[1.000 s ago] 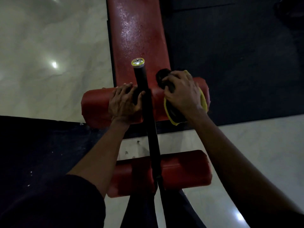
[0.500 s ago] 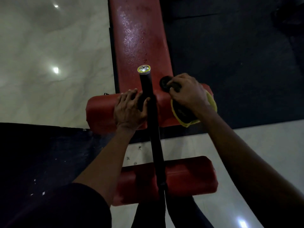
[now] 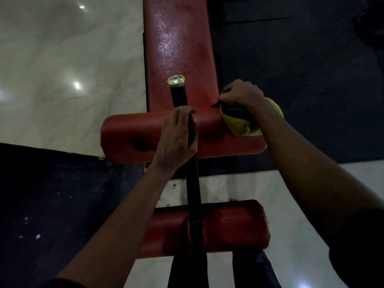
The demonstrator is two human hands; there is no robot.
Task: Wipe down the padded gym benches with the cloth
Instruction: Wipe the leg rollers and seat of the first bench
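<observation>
Glossy red vinyl bench pad (image 3: 178,48), soft yellow cloth (image 3: 241,125), shiny metal cap (image 3: 176,80)

Arms outstretched, left hand (image 3: 176,138) grips post (image 3: 177,94), right hand (image 3: 242,94) clutches cloth (image 3: 239,125).

The bench pad (image 3: 180,48) is upholstered in red; its surface is glossy and speckled, possibly damp. The upper roller pad (image 3: 133,136) is set crosswise at its near end, the lower roller pad (image 3: 232,227) nearer still. The yellow cloth (image 3: 236,124) is bunched on the upper pad's right end.
</observation>
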